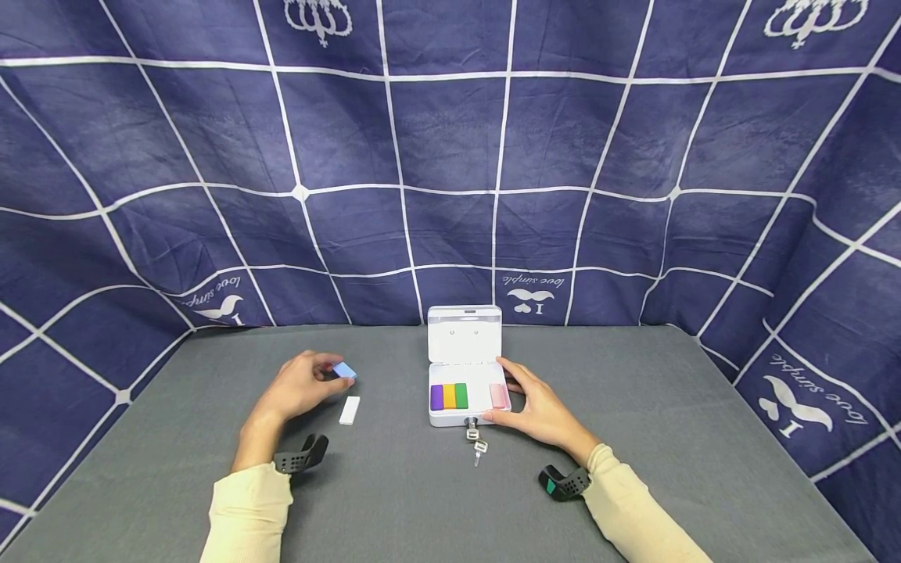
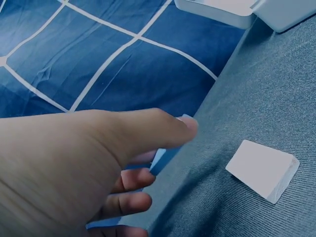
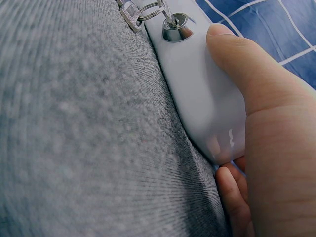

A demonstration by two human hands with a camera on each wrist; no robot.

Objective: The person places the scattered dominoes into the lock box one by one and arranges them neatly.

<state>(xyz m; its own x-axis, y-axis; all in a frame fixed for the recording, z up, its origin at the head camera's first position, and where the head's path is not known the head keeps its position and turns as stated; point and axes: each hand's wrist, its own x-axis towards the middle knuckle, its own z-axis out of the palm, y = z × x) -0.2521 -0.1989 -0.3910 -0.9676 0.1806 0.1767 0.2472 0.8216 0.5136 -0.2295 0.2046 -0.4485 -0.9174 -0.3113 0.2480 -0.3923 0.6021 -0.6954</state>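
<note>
Between its thumb and fingers, my left hand (image 1: 299, 385) pinches a light blue block (image 1: 344, 371) at the left; in the left wrist view the thumb covers much of it. A white block (image 1: 349, 410) lies on the table just below that hand. The white metal cash box (image 1: 445, 421) stands with its lid (image 1: 464, 336) raised. Inside it are a purple block (image 1: 437, 397), an orange block (image 1: 450, 396), a green block (image 1: 461, 396) and a pink block (image 1: 499, 396). My right hand (image 1: 538, 410) grips the box's right side, thumb at the front corner and fingers around the side.
A key sits in the lock (image 3: 177, 27) on the box's front, and a second key (image 1: 480, 447) hangs from its ring. Grey cloth (image 1: 408, 500) covers the table. Behind it hangs a blue curtain (image 1: 450, 141) with white lines.
</note>
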